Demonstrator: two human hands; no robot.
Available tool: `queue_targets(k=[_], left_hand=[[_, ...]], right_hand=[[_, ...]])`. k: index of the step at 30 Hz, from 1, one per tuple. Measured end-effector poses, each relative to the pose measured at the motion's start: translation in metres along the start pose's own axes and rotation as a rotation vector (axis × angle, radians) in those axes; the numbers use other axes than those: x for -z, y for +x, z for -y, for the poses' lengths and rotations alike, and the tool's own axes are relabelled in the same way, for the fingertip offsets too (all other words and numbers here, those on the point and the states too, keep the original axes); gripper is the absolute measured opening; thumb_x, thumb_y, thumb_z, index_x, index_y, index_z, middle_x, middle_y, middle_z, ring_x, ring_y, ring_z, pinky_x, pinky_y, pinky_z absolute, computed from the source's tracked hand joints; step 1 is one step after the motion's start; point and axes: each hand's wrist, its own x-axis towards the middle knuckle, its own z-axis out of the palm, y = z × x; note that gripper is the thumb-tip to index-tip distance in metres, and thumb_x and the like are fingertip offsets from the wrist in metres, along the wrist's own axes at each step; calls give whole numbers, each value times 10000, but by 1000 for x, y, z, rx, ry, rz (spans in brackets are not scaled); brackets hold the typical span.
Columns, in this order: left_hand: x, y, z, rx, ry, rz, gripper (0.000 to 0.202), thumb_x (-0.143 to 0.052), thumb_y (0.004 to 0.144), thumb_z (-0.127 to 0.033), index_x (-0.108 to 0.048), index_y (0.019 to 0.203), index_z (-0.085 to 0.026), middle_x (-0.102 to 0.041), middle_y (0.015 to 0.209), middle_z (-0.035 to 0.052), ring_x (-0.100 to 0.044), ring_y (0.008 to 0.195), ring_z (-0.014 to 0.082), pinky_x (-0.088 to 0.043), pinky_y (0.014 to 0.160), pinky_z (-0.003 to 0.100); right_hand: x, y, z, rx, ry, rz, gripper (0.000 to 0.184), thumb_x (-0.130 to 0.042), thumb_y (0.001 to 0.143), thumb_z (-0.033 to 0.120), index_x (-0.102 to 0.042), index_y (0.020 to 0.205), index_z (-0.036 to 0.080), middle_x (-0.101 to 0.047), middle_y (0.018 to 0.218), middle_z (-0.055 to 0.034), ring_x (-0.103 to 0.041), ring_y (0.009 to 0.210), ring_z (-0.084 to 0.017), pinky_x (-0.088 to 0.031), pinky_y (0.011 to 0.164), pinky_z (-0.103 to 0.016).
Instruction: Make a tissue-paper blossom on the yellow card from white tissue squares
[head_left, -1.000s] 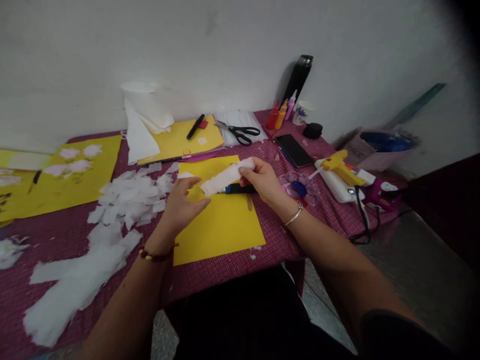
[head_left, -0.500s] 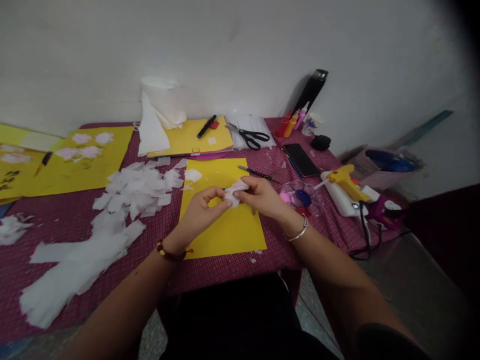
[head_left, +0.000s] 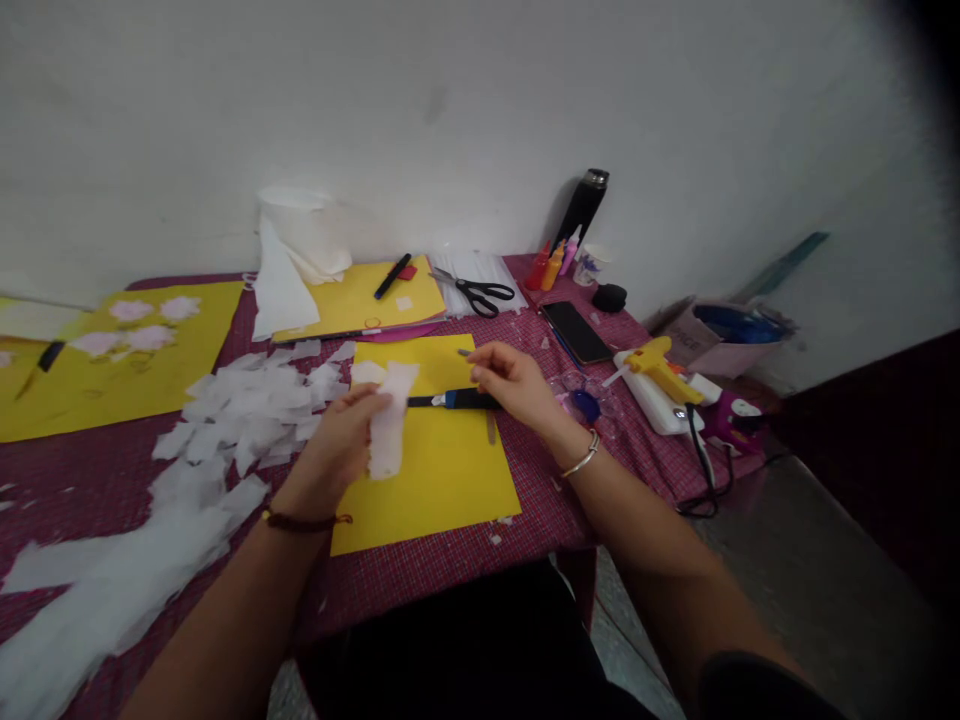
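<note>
One strip of thin, pale pinkish-white paper [head_left: 388, 435]: narrow, roughly rectangular, slightly uneven at the edges; located above the left part of a flat yellow paper sheet [head_left: 435, 490]. Left hand [head_left: 341, 435]: thumb and fingers pinched on the strip's left edge. Right hand [head_left: 517, 385]: fingers curled, thumb near forefinger, beside a black-and-blue-handled tool [head_left: 469, 399]; whether clamped on anything, cannot tell.

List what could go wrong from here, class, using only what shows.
The right hand might brush the clear palette beside its wrist, smearing the blue patch in it.

The left hand could crease the paper strip it pinches, or scatter the loose white scraps alongside.
</note>
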Motion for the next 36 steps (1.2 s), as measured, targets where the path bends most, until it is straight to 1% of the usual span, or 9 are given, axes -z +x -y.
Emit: queue_targets(k=[3,5,10,17,21,24,28,32,36], left_hand=[[19,11,-19,-95,-239,-39,122,-657,609,-147,-575,692,-181,-630,633,0,-586,583,124,-519,601,246],[30,16,-27,-123,-343,-62,98,-604,617,-133,-555,690,-175,-613,640,0,-567,579,113,-522,625,247],[43,20,-32,-125,-442,-97,96,-561,619,-125,-533,693,-179,-580,626,-5,-532,545,115,-508,583,261],[36,15,-28,-104,-409,-124,198,-617,577,-86,-606,746,-189,-640,707,16,-576,623,123,-525,601,231],[29,5,-25,-63,-330,-73,235,-644,542,-108,-640,766,-179,-677,777,28,-566,601,114,-508,556,224],[24,-8,-29,-28,-180,83,296,-675,543,-146,-679,838,-163,-682,790,37,-539,571,106,-458,506,216],[27,-18,-31,-90,-27,212,335,-676,566,-219,-697,889,-137,-621,624,26,-496,529,112,-394,481,220],[38,-16,-22,-150,-72,125,282,-666,563,-211,-676,839,-155,-635,635,21,-491,524,116,-375,492,232],[41,-18,-13,-89,-114,55,273,-665,562,-217,-649,825,-148,-634,613,20,-490,493,113,-358,479,231]], right_hand=[[25,11,-16,65,-187,-182,126,-561,796,250,-600,899,190,-629,808,0,-578,724,-143,-445,676,-272],[38,16,-26,79,-312,-200,124,-552,797,239,-608,893,184,-650,832,-13,-590,757,-157,-450,713,-289],[46,18,-33,75,-518,-67,164,-512,826,206,-643,921,177,-679,880,-45,-606,780,-172,-456,723,-297],[30,8,-28,136,-629,221,202,-617,770,139,-692,956,171,-693,882,-64,-615,783,-182,-456,750,-307],[29,11,-22,143,-731,183,265,-563,829,149,-662,1075,141,-686,1002,-114,-626,879,-209,-467,816,-334],[36,39,-12,175,-828,59,310,-562,833,168,-645,1130,132,-665,1100,-148,-606,1019,-253,-451,910,-368],[53,104,-9,124,-1050,-48,442,-530,856,202,-553,1285,100,-597,1233,-196,-571,1108,-297,-427,963,-393],[62,152,-23,-90,-1340,115,519,-545,859,258,-482,1340,73,-583,1221,-232,-571,1109,-334,-437,919,-396],[63,166,-33,-95,-1384,248,468,-529,875,291,-521,1294,80,-616,1124,-243,-616,1000,-337,-454,830,-391]])
